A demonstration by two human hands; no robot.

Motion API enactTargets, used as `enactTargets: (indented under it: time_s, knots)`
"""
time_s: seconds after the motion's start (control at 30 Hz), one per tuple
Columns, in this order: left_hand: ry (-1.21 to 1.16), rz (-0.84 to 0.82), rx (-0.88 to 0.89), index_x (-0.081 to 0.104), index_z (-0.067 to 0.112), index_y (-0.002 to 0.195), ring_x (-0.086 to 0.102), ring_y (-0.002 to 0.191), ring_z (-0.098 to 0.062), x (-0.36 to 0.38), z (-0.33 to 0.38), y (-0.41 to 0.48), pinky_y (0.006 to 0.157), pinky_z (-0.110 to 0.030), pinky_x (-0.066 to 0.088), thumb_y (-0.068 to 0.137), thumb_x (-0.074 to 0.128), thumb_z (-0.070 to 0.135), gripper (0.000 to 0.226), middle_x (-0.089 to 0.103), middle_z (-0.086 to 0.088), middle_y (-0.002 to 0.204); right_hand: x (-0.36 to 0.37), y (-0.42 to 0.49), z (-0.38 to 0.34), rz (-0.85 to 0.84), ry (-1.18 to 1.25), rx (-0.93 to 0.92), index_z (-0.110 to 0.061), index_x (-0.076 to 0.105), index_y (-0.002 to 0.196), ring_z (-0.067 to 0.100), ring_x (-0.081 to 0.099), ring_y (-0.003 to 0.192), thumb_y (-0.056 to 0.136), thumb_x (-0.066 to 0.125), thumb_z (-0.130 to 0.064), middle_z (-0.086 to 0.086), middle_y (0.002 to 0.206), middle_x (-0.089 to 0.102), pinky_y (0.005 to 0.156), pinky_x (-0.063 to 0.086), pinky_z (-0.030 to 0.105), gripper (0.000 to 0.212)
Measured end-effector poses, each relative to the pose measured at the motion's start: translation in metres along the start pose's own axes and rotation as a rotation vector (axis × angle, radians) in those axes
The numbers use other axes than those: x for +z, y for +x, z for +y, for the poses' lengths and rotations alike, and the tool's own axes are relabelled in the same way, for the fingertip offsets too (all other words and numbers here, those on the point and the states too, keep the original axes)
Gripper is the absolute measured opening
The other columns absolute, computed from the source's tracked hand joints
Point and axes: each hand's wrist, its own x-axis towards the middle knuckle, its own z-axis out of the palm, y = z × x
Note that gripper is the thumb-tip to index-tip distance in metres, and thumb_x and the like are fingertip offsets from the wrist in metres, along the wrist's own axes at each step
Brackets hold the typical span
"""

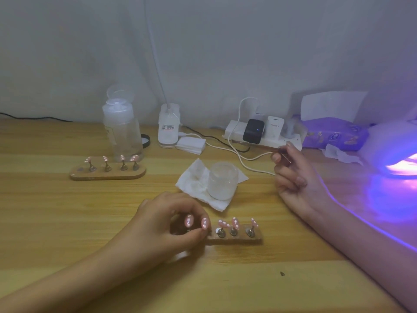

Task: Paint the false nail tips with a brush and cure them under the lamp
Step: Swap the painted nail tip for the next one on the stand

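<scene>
The near holder [237,240], a wooden strip carrying five pink nail tips [235,222] with white dots on small upright stands, lies near the front edge of the tabletop [67,222], slightly right of centre. The left hand [171,224] grips the holder's left end: the thumb lies at the front side, the fingers curl over from behind, and two of the tips show between them. This grip probably serves to steady or carry the strip without touching any painted surface. The left forearm enters from the front left corner and rests low over the wood. The right hand [293,175] rests on its outer side toward the right edge, palm turned inward and forearm flat on the tabletop. Thumb and index finger pinch a thin brush [255,145], and the other fingers curl loosely beneath. The brush points leftward along the power strip [259,132], well clear of the tips, which suggests it is parked rather than in use. The lamp [390,150] stands at the right edge and glows violet, so it appears ready to cure. A jar [222,179] sits on a tissue [194,184] between the hands, within reach for the brush. A far holder [106,173] with four similar tips lies toward the back left, apart from the working strip.
</scene>
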Motion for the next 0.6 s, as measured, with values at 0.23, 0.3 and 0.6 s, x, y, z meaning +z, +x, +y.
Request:
enactTargets:
  time_s: [0.23, 0.3, 0.6]
  knots:
    - [-0.032, 0.018, -0.017, 0.070, 0.034, 0.081, 0.062, 0.086, -0.015, -0.0008, 0.0003, -0.0005, 0.076, -0.027, 0.049, 0.075, 0.071, 0.029, 0.008, 0.067, 0.007, 0.081, 0.0011, -0.0001, 0.0008, -0.014, -0.049, 0.007, -0.013, 0.053, 0.084, 0.005, 0.026, 0.024, 0.104, 0.038, -0.023, -0.001, 0.066, 0.051, 0.026, 0.020, 0.013, 0.026]
    - [-0.034, 0.005, -0.019, 0.071, 0.032, 0.080, 0.063, 0.088, -0.014, -0.0024, 0.0004, -0.0011, 0.076, -0.024, 0.048, 0.080, 0.075, 0.023, 0.010, 0.068, 0.007, 0.082, 0.0009, 0.0003, 0.0010, -0.016, -0.050, 0.008, -0.013, 0.053, 0.084, 0.005, 0.026, 0.024, 0.104, 0.038, -0.023, -0.001, 0.065, 0.051, 0.026, 0.020, 0.013, 0.026]
    - [-0.004, -0.064, -0.062, 0.069, 0.038, 0.092, 0.059, 0.090, -0.010, -0.0048, 0.0061, 0.0022, 0.075, -0.015, 0.047, 0.074, 0.082, 0.028, 0.024, 0.063, 0.018, 0.092, 0.0008, 0.0017, 0.0010, -0.017, -0.044, 0.014, -0.013, 0.053, 0.083, 0.005, 0.027, 0.024, 0.104, 0.038, -0.023, -0.001, 0.064, 0.052, 0.026, 0.020, 0.013, 0.027]
